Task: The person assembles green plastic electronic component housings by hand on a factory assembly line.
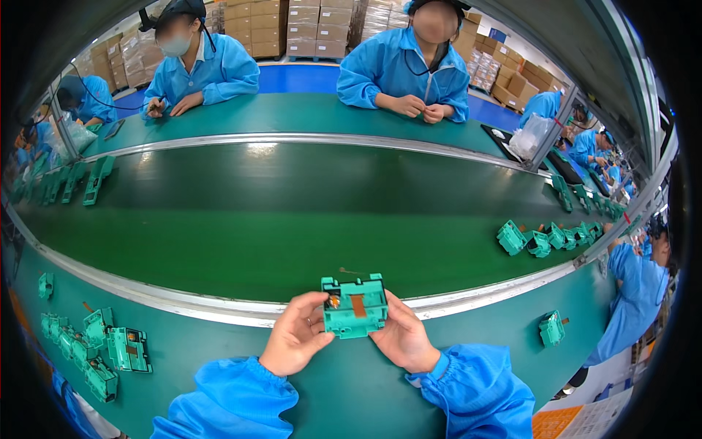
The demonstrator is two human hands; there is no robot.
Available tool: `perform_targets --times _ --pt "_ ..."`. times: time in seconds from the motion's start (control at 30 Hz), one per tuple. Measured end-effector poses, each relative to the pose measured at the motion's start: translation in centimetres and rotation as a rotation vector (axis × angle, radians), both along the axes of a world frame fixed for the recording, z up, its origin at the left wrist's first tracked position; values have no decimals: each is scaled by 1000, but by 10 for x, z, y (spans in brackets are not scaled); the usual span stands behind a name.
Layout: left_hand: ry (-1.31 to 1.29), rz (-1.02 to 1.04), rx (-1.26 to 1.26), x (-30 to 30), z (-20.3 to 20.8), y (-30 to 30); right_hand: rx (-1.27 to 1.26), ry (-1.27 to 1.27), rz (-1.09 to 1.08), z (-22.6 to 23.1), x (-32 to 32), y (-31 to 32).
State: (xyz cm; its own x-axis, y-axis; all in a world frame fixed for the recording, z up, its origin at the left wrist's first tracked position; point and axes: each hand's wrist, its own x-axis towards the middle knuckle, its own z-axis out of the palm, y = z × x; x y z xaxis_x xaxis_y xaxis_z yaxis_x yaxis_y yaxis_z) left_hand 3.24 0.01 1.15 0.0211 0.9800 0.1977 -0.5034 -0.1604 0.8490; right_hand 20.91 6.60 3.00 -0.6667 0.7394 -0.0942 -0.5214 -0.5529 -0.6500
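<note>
- Your left hand (pixel 292 338), right hand (pixel 407 338): fingers (pixel 310 302) partly curled, gripping opposite sides of green housing (pixel 355 319), lower centre
- Housing cluster (pixel 98 329): lower left, tabletop (pixel 212 329)

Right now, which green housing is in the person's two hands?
The green housing at lower centre, between the left hand and right hand; the housings at left and right rest on the table or belt.
</note>
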Motion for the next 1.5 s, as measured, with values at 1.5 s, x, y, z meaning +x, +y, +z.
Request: perform_targets --times 1.5 --pt "1901 761 -367 -91 54 -165 652 -468 -51 -8 -9 -23"
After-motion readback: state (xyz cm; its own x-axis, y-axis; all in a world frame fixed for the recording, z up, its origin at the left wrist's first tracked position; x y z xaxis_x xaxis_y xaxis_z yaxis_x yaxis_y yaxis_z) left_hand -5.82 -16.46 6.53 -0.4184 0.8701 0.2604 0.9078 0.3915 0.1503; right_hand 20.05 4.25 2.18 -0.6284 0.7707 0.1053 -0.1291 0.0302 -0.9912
